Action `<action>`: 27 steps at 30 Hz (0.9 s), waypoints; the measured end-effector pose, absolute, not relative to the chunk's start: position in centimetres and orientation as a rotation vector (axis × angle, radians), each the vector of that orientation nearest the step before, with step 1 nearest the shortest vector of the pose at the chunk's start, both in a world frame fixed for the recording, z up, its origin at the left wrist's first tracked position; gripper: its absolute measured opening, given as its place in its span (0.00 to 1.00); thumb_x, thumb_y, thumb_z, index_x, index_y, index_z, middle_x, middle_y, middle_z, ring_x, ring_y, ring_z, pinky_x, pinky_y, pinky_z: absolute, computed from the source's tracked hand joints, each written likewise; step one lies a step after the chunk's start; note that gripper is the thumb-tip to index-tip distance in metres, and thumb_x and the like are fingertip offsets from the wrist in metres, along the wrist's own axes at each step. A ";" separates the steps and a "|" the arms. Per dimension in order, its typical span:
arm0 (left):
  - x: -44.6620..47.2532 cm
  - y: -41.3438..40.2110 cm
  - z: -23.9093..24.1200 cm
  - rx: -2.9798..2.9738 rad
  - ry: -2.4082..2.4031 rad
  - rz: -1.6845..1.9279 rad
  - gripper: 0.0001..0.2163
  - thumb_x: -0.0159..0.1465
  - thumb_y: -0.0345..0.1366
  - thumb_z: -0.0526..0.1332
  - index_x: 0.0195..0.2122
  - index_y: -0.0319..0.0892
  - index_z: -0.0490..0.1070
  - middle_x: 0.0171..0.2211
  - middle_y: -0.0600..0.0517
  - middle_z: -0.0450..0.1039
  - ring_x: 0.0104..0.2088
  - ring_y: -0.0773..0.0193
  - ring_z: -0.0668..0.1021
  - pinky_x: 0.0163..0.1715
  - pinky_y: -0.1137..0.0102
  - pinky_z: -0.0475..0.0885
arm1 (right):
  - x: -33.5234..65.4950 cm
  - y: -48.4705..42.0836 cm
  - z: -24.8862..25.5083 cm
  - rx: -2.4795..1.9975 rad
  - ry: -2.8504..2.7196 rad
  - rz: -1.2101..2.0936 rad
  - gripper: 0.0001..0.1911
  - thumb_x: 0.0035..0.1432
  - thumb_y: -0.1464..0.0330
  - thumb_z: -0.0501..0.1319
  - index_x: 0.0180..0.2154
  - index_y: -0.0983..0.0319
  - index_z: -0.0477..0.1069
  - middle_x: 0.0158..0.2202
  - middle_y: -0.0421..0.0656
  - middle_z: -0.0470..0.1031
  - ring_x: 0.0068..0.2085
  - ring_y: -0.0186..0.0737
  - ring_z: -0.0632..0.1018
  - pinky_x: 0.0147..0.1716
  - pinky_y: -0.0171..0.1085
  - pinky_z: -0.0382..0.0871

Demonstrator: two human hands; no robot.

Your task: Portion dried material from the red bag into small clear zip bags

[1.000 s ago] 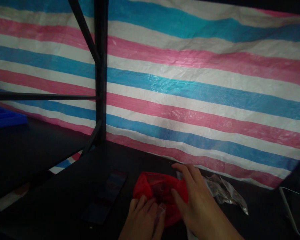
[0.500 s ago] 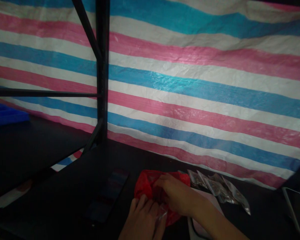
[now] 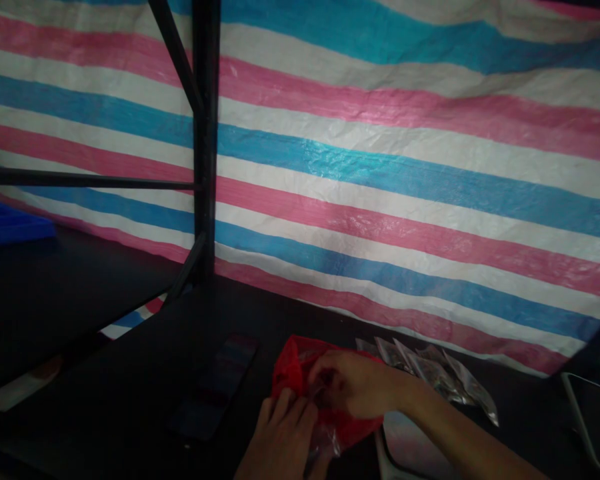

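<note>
A red plastic bag (image 3: 290, 360) lies crumpled on the black tabletop with its mouth open upward. My right hand (image 3: 360, 383) reaches into it from the right, fingers curled together; what they pinch is too dark to make out. At the bag's near side my left hand (image 3: 285, 427) has its fingers bent over a small clear plastic bag (image 3: 326, 440), closed on its edge. Just right of the hands, partly under my right forearm, sits a flat pale-rimmed device with a light, shiny top (image 3: 413, 443).
Several filled clear zip bags (image 3: 443, 380) lie overlapped at the right back. A dark flat slab, perhaps a phone (image 3: 217, 387), rests left of my hands. A pale-framed object (image 3: 593, 420) stands far right. Behind are a black post (image 3: 205, 140) and a striped sheet; a blue tray (image 3: 15, 223) is far left.
My right hand has shifted slightly right and its fingers have curled in more. The red bag's right side has spread outward, and more of the clear bag shows.
</note>
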State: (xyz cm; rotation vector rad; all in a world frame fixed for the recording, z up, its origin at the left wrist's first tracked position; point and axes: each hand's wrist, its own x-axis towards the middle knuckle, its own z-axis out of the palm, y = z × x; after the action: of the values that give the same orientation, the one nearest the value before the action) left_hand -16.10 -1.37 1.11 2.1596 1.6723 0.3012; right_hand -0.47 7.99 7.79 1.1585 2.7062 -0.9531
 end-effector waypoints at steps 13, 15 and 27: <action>-15.9 -1.5 0.2 2.219 1.683 0.401 0.13 0.69 0.34 0.58 0.50 0.41 0.80 0.58 0.39 0.80 0.63 0.37 0.76 0.62 0.36 0.70 | 0.1 8.2 7.3 1.653 2.707 -0.367 0.17 0.57 0.83 0.60 0.46 0.64 0.74 0.51 0.54 0.77 0.50 0.52 0.82 0.47 0.44 0.71; -15.9 -1.4 0.1 2.203 1.692 0.445 0.14 0.67 0.32 0.59 0.51 0.41 0.79 0.59 0.40 0.80 0.64 0.37 0.75 0.63 0.37 0.69 | 0.1 8.1 6.9 1.638 2.755 -0.375 0.17 0.56 0.82 0.62 0.46 0.63 0.74 0.52 0.52 0.76 0.50 0.49 0.82 0.48 0.42 0.71; -16.6 -0.2 -1.3 1.833 2.009 1.572 0.11 0.69 0.41 0.59 0.47 0.40 0.65 0.53 0.35 0.71 0.57 0.39 0.74 0.57 0.45 0.72 | 0.6 7.1 6.6 1.172 3.004 -0.649 0.18 0.57 0.85 0.60 0.42 0.58 0.76 0.53 0.42 0.77 0.54 0.39 0.80 0.54 0.34 0.70</action>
State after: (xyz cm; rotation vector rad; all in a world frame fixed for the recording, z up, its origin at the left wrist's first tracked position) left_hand -16.56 -0.19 -1.32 1.8330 2.0086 1.5718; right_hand 0.60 7.11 6.59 1.1717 3.0039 -0.6494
